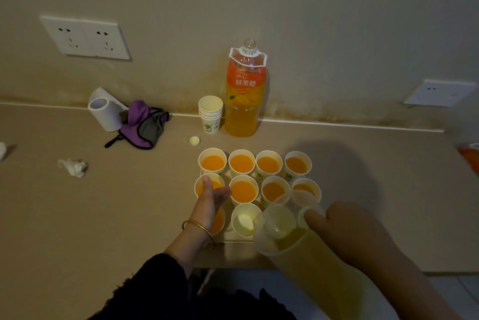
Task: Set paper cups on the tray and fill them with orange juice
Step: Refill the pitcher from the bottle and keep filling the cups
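Several paper cups stand in rows on a tray at the table's front. Most hold orange juice, such as the back-left cup. One front-row cup holds only a trace of juice. My right hand grips a clear plastic pitcher of juice, tilted with its spout toward that cup. My left hand hovers with fingers relaxed over the left cup of the middle row, holding nothing. The pitcher hides the front-right cups.
An uncapped juice bottle stands by the wall beside a stack of spare cups, with its cap on the table. To the left lie a paper roll, a purple cloth and crumpled tissue.
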